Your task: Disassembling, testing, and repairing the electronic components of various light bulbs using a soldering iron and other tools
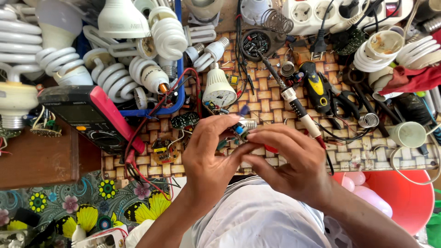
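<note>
while both hands, left hand [209, 154] and right hand [287, 158], pinch small circuit board [240, 131], blue crate [180, 98] holds spiral bulbs [115, 76]; round dish [257, 44] holds dark components.

Circuit board [240, 131] mostly hidden (fingers [229, 120] cover it).

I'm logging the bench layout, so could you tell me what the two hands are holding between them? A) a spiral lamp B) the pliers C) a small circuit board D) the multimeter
C: both the left hand and right hand pinch a small circuit board with components; the multimeter lies apart on the left.
</note>
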